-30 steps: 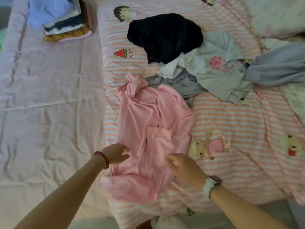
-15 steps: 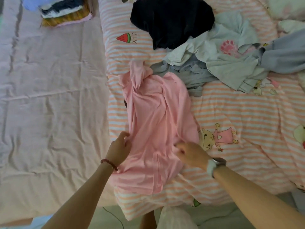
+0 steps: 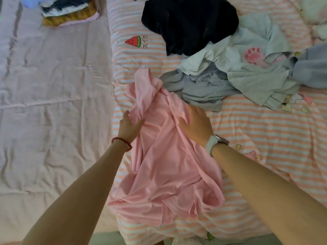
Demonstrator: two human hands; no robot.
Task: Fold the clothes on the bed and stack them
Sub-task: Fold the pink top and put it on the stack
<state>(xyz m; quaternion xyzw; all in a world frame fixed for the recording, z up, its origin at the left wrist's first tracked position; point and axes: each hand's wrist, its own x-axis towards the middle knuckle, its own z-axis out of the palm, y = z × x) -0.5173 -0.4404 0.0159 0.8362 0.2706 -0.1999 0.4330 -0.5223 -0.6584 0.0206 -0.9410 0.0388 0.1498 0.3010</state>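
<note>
A crumpled pink garment (image 3: 164, 167) lies on the striped quilt (image 3: 265, 142) near the bed's front edge. My left hand (image 3: 129, 125) rests on its left side with the fingers stretched along the cloth. My right hand (image 3: 194, 122) lies on its upper right part, fingers reaching into a fold. Beyond it lies a heap of loose clothes: a grey one (image 3: 201, 87), a pale green one with a pink paw print (image 3: 251, 55) and a dark navy one (image 3: 189, 22). A stack of folded clothes (image 3: 69, 11) sits at the far left.
A pale pink sheet (image 3: 53, 94) covers the left half of the bed. A grey-blue garment (image 3: 311, 68) reaches in from the right edge. A light pillow (image 3: 315, 13) lies at the far right corner.
Both hands have slid up the pink garment from its lower part toward its top. The camera has moved closer and the cloth has been stretched lengthwise.
</note>
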